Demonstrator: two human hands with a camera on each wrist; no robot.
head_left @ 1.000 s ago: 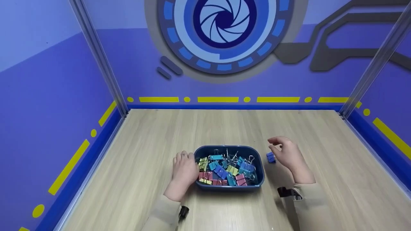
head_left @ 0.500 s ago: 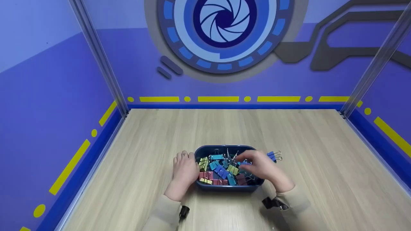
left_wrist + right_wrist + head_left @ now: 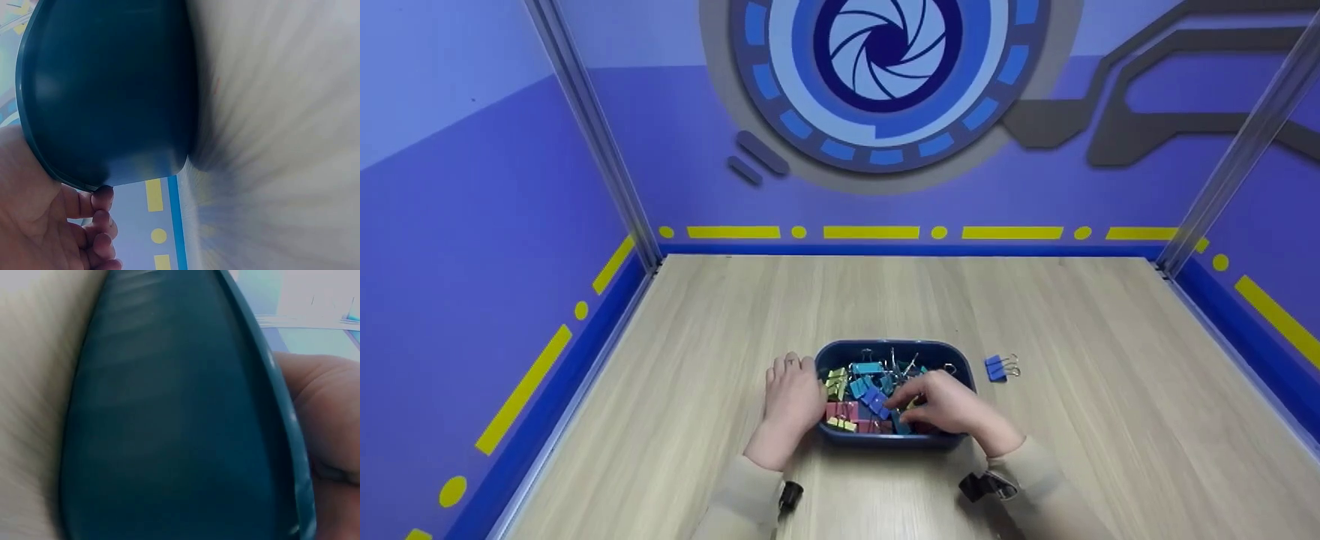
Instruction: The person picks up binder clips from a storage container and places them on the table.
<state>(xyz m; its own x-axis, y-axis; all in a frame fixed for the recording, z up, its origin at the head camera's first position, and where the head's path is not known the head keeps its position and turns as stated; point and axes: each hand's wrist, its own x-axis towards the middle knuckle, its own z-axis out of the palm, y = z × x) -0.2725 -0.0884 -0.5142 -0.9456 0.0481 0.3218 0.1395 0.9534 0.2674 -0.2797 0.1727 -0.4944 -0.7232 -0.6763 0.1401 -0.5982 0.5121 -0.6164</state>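
Observation:
A dark blue plastic box (image 3: 894, 442) holds a jumble of binder clips (image 3: 867, 368) in teal, blue, yellow and pink. My left hand (image 3: 795, 394) grips the box's left rim, with the fingers on its outer side in the left wrist view. Over the right half of the box, my right hand (image 3: 949, 403) reaches in among the clips. Its thumb and index finger are apart beside a blue binder clip (image 3: 875, 401); the other fingers are hidden. Another blue binder clip (image 3: 996, 368) lies on the table to the right of the box, its wire handles pointing right.
The box stands on a light wooden table (image 3: 735, 315), near the front. Blue-purple panels (image 3: 885, 202) with yellow marks close in the back and both sides. A metal post (image 3: 607, 150) rises at each back corner.
My right hand has moved left from beside the loose blue binder clip to over the box, then lower among the clips. That binder clip stays on the table. My left hand has kept its place.

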